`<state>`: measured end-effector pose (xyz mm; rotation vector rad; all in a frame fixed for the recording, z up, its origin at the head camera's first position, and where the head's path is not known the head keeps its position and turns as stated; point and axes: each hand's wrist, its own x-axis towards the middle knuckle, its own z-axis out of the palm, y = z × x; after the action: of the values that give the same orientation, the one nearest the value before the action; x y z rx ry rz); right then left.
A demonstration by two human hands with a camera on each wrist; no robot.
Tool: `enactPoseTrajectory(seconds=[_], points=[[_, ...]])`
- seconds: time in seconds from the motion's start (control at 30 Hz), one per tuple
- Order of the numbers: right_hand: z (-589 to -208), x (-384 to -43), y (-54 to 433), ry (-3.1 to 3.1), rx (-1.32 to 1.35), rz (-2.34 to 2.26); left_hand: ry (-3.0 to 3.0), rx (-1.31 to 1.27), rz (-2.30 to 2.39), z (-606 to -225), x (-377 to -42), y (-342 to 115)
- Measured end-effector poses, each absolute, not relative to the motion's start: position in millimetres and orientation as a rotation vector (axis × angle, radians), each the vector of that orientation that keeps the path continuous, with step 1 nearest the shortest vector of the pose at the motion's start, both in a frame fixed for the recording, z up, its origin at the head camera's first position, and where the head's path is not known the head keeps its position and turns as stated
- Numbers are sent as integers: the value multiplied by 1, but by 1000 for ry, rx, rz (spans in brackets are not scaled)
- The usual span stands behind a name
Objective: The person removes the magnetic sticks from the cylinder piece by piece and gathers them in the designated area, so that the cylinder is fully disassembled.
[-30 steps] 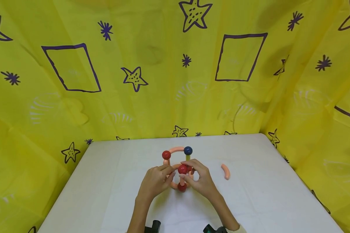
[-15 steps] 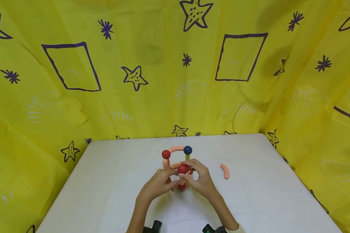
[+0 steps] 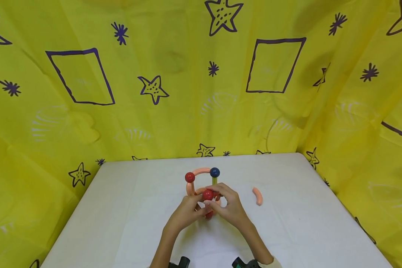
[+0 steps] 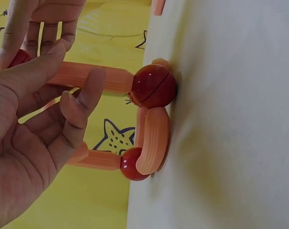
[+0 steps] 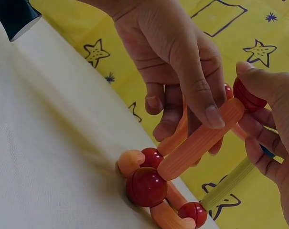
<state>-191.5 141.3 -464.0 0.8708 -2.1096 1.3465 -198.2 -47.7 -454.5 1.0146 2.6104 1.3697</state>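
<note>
A frame of ball-and-stick building pieces stands on the white table, with red balls, orange sticks and curved orange bars. My right hand point(image 3: 232, 206) grips the red ball point(image 3: 207, 194) at the top of the near upright. Just below that ball, my left hand point(image 3: 184, 215) pinches the straight orange stick point(image 5: 201, 140) between thumb and fingers. The stick's lower end meets a red ball point(image 5: 146, 187) at the table. Behind the hands, a blue ball point(image 3: 214, 172) tops a yellow-green stick point(image 5: 228, 183), and a curved bar point(image 3: 201, 171) links it to another red ball point(image 3: 190, 177).
One loose curved orange bar point(image 3: 257, 196) lies on the white table point(image 3: 288, 230), right of the frame. A yellow curtain point(image 3: 181, 123) with drawn stars surrounds the table at the back and sides. Dark wrist cameras point(image 3: 246, 262) show at the near edge.
My left hand has moved right, from the frame's left side to the near upright stick. My right hand keeps hold of the top red ball throughout.
</note>
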Motion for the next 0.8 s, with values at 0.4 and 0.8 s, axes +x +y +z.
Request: enactPoseTrajectory(seconds=[0.4,0.8], points=[[-463,-191,141,-2129,854,1297,2636,905,1399,-462,-199,-41],[-432,-171,134,-2143,817,1285,2769,907,1312,-464,-200,-40]])
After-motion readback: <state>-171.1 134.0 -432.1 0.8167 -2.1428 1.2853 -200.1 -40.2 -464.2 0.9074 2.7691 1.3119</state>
